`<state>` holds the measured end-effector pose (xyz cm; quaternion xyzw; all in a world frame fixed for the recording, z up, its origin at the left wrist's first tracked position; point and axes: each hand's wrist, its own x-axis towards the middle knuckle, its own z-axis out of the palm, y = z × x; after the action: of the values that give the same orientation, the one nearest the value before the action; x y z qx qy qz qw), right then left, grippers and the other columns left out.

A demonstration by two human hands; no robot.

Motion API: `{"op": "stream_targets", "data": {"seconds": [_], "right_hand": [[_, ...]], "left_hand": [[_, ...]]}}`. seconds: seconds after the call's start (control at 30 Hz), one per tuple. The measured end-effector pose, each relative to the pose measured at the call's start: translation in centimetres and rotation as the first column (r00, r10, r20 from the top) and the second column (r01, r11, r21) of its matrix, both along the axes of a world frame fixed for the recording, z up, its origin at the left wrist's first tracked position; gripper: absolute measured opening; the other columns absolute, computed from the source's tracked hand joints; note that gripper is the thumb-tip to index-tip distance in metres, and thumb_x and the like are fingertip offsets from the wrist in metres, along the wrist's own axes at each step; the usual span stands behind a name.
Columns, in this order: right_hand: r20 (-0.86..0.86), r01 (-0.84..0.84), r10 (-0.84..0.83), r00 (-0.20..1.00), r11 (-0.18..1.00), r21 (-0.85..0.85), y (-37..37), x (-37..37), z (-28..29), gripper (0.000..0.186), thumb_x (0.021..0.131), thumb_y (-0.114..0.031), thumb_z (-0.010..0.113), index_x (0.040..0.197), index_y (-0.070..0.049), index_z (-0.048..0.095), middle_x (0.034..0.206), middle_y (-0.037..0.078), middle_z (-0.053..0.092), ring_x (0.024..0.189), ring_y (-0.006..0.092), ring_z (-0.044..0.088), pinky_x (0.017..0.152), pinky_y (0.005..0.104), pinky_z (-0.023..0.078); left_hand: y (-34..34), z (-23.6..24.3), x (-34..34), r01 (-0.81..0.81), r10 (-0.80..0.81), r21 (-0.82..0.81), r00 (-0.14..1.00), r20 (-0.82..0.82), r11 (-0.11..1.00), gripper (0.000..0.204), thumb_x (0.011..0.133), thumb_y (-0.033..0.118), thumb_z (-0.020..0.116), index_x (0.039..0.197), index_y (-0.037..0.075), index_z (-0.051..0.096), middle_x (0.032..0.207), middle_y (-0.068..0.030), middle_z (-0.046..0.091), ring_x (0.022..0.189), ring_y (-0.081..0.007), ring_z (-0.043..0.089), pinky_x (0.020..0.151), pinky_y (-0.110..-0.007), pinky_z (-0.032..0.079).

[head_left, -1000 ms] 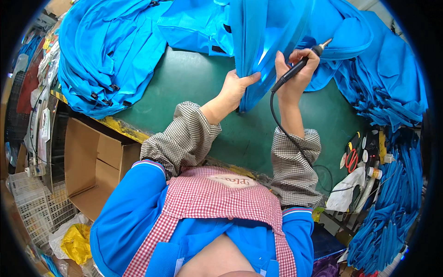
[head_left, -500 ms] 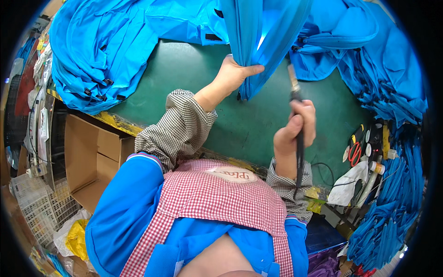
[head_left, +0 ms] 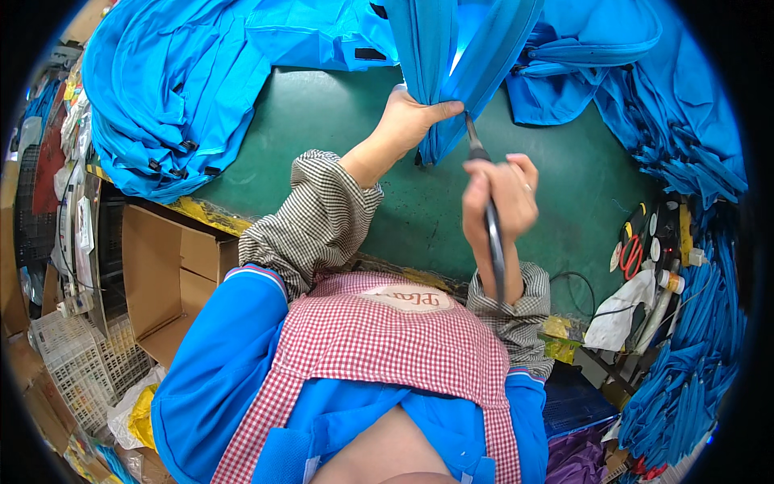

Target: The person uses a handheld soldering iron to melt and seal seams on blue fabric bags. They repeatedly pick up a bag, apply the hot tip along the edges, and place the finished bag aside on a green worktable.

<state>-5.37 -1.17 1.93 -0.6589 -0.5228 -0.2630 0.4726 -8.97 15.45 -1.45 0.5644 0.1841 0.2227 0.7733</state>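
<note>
My left hand (head_left: 409,117) is closed on the lower end of a blue fabric piece (head_left: 427,56) that hangs in long folds with seam lines along its edges. The left thumb presses across the folds from the front. In my right hand (head_left: 506,198) is a slim black-handled tool (head_left: 493,234) with a narrow metal tip, much like a soldering iron. Its tip points up at the fabric, close beside my left thumb; I cannot tell whether it touches. The right hand is slightly blurred.
Heaped blue fabric pieces (head_left: 173,105) lie left on the green table (head_left: 322,113), with more blue fabric (head_left: 637,81) at the far right. Red-handled scissors (head_left: 631,254), a white cloth (head_left: 619,310) and a black cable (head_left: 584,282) are at the right. An open cardboard box (head_left: 153,250) stands lower left.
My right hand has moved up and left, bringing the tool's tip to the fabric by my left thumb. The left hand keeps its hold and has barely moved.
</note>
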Motion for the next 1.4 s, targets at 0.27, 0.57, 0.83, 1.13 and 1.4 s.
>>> {"op": "stream_targets", "data": {"seconds": [0.27,0.57,0.83,1.13,1.4], "right_hand": [[-0.628,0.082,-0.013,0.778,0.993,0.081,3.2,1.2,-4.5,0.057,0.084,-0.008,0.07,0.133,0.004,0.042,0.109,0.018,0.065,0.1,0.0214,0.063,0.086,0.0313,0.048],[-0.723,0.103,0.24,0.648,0.913,0.396,6.2,1.6,-5.9,0.059,0.077,-0.009,0.078,0.124,0.003,0.043,0.112,0.01,0.057,0.1,0.0168,0.056,0.09,0.0285,0.044],[-0.749,0.115,0.217,0.626,0.925,0.363,6.3,2.6,-6.1,0.048,0.078,-0.009,0.077,0.113,-0.001,0.047,0.103,0.008,0.059,0.092,0.0156,0.057,0.085,0.0281,0.045],[-0.668,0.155,0.002,0.744,0.972,0.174,5.3,3.2,-4.8,0.048,0.074,-0.005,0.074,0.114,0.0,0.047,0.095,0.012,0.062,0.084,0.0191,0.062,0.079,0.03,0.048],[-0.549,0.278,-0.167,0.819,0.953,0.125,5.4,2.6,-4.2,0.053,0.074,-0.006,0.074,0.119,-0.001,0.046,0.096,0.015,0.063,0.081,0.0242,0.064,0.076,0.032,0.049]], "left_hand": [[2.2,2.3,-0.7,0.008,-0.012,0.02,0.979,0.205,1.0,0.043,0.085,0.014,0.069,0.122,-0.002,0.053,0.115,-0.011,0.062,0.102,-0.0177,0.061,0.092,-0.033,0.048],[1.7,1.9,-0.5,-0.063,0.081,-0.1,0.979,0.186,0.993,0.05,0.081,0.009,0.072,0.124,-0.001,0.05,0.118,-0.0119,0.06,0.107,-0.0225,0.059,0.093,-0.037,0.048],[1.9,1.5,-0.1,-0.028,0.059,-0.17,0.981,0.185,0.985,0.059,0.078,0.009,0.075,0.129,0.0,0.046,0.122,-0.0129,0.058,0.11,-0.0243,0.058,0.095,-0.039,0.048],[1.1,2.1,0.7,-0.039,0.006,0.212,0.988,0.157,0.976,0.064,0.07,0.007,0.081,0.125,-0.003,0.05,0.12,-0.0134,0.06,0.106,-0.0237,0.06,0.094,-0.036,0.048],[0.6,3.2,0.9,-0.018,0.051,0.38,0.996,-0.078,0.925,0.06,0.065,0.007,0.08,0.118,-0.005,0.055,0.113,-0.0137,0.063,0.1,-0.0221,0.062,0.089,-0.033,0.051]]}}
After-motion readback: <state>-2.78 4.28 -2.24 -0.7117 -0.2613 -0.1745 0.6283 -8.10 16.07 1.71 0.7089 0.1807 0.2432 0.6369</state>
